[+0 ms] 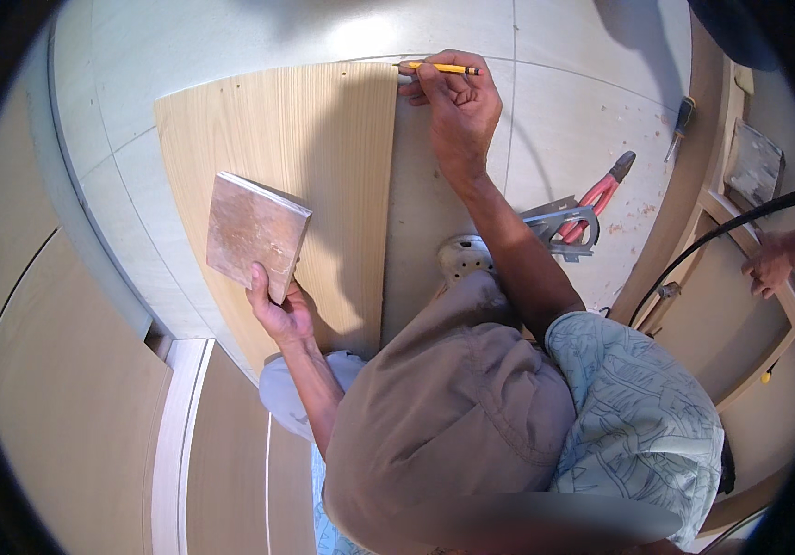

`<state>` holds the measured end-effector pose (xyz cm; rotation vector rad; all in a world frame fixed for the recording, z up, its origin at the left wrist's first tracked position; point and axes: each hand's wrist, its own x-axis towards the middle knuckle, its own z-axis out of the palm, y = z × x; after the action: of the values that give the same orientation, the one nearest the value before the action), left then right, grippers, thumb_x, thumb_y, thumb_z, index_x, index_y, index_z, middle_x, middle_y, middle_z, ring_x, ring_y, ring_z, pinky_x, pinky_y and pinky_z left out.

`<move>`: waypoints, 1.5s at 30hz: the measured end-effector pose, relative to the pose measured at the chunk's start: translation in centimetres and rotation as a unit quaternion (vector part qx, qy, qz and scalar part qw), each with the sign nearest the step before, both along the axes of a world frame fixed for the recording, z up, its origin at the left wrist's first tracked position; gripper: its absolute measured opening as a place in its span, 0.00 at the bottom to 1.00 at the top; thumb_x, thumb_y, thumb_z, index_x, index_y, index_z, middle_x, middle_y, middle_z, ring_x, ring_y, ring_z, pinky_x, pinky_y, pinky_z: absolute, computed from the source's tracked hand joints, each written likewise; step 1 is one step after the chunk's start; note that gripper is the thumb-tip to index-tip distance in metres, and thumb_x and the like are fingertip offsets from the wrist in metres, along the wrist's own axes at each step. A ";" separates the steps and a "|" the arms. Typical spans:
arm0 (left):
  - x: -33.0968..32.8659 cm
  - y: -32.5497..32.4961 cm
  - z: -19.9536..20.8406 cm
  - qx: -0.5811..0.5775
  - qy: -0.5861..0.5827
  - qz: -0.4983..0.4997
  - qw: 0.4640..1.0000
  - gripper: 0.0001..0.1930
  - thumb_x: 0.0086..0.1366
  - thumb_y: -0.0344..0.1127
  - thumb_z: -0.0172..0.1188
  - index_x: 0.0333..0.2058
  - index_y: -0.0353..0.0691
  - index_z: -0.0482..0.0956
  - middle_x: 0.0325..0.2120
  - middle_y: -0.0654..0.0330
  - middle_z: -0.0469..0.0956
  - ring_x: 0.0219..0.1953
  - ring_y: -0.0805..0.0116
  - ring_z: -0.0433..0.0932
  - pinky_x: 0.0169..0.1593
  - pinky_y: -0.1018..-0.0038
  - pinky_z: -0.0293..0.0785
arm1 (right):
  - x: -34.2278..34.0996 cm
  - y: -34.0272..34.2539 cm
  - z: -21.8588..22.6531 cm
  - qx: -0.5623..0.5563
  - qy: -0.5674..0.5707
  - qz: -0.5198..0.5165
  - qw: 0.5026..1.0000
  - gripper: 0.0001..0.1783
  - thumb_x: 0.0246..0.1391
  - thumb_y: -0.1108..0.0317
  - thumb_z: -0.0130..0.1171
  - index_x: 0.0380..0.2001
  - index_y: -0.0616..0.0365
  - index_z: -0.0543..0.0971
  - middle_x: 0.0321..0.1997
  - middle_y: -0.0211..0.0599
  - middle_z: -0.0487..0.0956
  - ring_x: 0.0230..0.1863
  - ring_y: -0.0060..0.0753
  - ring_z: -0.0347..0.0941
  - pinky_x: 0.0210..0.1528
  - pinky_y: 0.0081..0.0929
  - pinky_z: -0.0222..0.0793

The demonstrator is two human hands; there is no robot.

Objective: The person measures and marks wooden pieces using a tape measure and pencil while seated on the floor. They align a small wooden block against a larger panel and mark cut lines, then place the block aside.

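A pale wood-grain board [342, 139] lies flat on the floor, with small dark holes along its far edge. My left hand [282, 310] grips a square brown block of board [254, 236] with pale layered edges, holding it over the board's left part, thumb on its face. At the far right corner of the board my right hand [462, 111] is closed round a yellow pencil [450, 67]. The pencil points left, its dark tip at the corner; I cannot tell if it touches. My shadow falls across the board's right side.
Right of my arm lie red-handled pliers [592, 205] over a metal bracket-like tool [564, 227]. A screwdriver [682, 128] and wood crumbs are farther right. A wooden frame [708, 217] stands there with a black cable [694, 245] and another person's hand [777, 264]. Wooden panels [74, 398] line the left.
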<state>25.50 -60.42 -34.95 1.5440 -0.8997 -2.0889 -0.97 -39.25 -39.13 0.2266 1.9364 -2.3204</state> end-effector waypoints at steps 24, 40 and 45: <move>0.1 -0.2 -0.3 -0.005 0.018 -0.034 0.999 0.28 0.71 0.36 0.70 0.62 0.26 0.72 0.53 0.50 0.81 0.52 0.61 0.83 0.58 0.67 0.83 | 0.3 -0.2 0.5 0.070 0.013 -0.005 0.997 0.09 0.71 0.70 0.61 0.48 0.62 0.75 0.42 0.47 0.89 0.35 0.27 0.86 0.39 0.23 0.85; 0.0 -0.3 -0.3 -0.009 0.026 -0.042 0.999 0.28 0.71 0.37 0.69 0.62 0.27 0.71 0.53 0.51 0.81 0.52 0.61 0.83 0.56 0.65 0.85 | 0.9 -0.3 0.8 0.064 -0.014 0.002 0.998 0.07 0.72 0.72 0.60 0.48 0.61 0.75 0.41 0.45 0.89 0.34 0.25 0.86 0.38 0.23 0.84; 0.1 -0.5 -0.3 0.003 0.029 -0.052 0.998 0.28 0.71 0.36 0.69 0.63 0.27 0.71 0.54 0.51 0.81 0.53 0.62 0.83 0.57 0.65 0.84 | 0.0 -0.4 0.3 0.050 0.015 -0.010 0.999 0.07 0.72 0.72 0.60 0.48 0.61 0.74 0.41 0.44 0.89 0.33 0.25 0.85 0.37 0.24 0.84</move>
<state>25.60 -60.91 -35.29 1.4604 -0.9721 -2.1989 -0.99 -39.70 -38.84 0.2224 2.0755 -2.2551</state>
